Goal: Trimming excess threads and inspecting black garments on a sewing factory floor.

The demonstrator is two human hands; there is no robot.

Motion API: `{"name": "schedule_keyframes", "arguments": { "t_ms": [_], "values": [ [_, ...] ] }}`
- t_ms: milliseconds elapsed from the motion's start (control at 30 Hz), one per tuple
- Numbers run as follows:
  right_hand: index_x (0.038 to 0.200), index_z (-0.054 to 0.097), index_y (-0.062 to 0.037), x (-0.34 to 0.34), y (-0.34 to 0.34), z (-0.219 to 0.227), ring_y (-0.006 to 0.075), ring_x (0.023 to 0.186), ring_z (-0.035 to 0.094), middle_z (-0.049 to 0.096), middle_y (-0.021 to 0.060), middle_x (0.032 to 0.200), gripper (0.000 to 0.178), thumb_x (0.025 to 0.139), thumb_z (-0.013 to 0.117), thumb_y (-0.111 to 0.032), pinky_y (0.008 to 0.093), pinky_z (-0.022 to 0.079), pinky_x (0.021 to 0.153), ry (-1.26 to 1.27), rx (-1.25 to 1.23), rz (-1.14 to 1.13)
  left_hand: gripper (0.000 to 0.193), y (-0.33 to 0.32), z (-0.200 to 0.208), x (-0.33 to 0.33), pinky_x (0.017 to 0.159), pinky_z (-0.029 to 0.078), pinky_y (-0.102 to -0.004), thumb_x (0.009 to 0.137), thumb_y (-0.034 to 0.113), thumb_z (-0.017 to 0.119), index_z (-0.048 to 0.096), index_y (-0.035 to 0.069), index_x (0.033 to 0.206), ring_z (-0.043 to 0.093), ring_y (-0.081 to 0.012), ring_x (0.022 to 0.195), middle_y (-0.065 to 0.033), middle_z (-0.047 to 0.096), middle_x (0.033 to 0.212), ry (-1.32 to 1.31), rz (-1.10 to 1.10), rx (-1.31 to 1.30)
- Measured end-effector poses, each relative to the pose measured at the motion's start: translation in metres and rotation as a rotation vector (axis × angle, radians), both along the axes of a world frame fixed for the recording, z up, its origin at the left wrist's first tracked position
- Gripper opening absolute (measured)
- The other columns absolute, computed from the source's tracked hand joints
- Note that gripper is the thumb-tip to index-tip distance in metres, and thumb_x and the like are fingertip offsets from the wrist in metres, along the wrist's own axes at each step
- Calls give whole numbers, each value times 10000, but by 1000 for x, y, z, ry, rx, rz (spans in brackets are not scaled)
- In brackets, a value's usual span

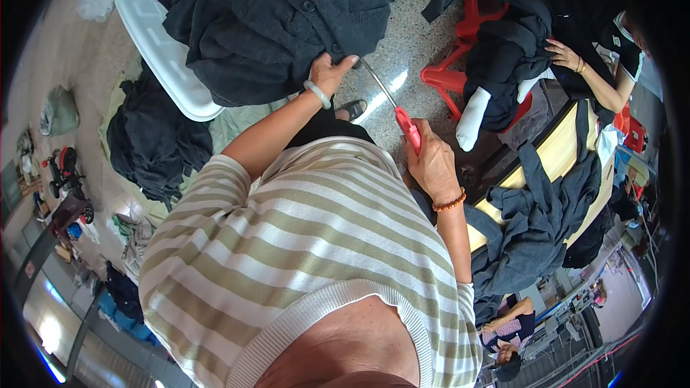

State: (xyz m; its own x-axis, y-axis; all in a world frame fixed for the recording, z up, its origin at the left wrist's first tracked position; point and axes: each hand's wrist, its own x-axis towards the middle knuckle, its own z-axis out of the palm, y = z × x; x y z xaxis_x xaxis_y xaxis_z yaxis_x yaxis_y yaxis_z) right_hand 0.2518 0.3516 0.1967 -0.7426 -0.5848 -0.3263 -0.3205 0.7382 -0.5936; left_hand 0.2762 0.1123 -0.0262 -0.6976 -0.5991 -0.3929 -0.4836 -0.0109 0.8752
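A dark charcoal buttoned garment, likely a cardigan (251, 36), lies heaped on the near side of a white plastic tub (154, 65). At its front edge, my left hand (328, 77) pinches the cloth beside a dark round button (336, 49). My right hand (433, 162) is closed around the red handle of a tool with a long thin metal shaft (381, 84). The shaft points up and left, and its tip ends right by my left thumb at the garment's edge. Whether the tip is in the cloth I cannot tell.
On the left, a dark pile of clothes (154, 136) lies on a pale sheet. Right of me, a co-worker sits with dark clothing over the lap near a red plastic stool (449, 75). Dark grey garments (539, 215) drape over a light wooden table (586, 126).
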Motion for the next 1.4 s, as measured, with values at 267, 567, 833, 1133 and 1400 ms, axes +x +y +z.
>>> {"name": "schedule_keyframes", "arguments": {
  "t_ms": [267,567,833,1133,1400],
  "values": [
    [1013,526,-25,-5,18,19,414,695,603,606,242,715,258,817,605,-172,463,482,619,-82,130,124,118,4,42,8,700,464,-207,829,71,667,641,-2,917,559,-50,757,6,644,866,238,-170,82],
    [1057,532,-23,-4,17,10,412,689,606,601,239,695,323,790,607,-190,473,489,636,-88,203,224,152,11,78,4,755,520,-299,906,53,546,611,20,1039,615,-134,875,-53,635,1006,336,22,865],
    [998,531,-29,4,39,-6,371,701,623,609,195,693,201,844,587,-145,436,474,602,-87,28,-12,292,21,121,37,530,437,-320,847,266,626,628,-21,792,555,-126,556,-69,588,590,63,-817,194],
    [986,523,-25,8,8,1,403,730,611,601,222,734,176,855,573,-132,437,471,601,42,-14,-117,169,-116,192,-15,724,494,-281,821,160,636,667,44,939,640,-189,796,-91,663,891,224,-416,-417],
    [1012,542,-39,27,-41,13,425,759,595,606,239,772,207,834,583,-137,460,476,629,36,38,-225,746,-375,47,-13,974,409,-350,623,290,782,491,5,1249,516,-312,1160,-216,546,1224,-322,-350,-556]
  ]
}}
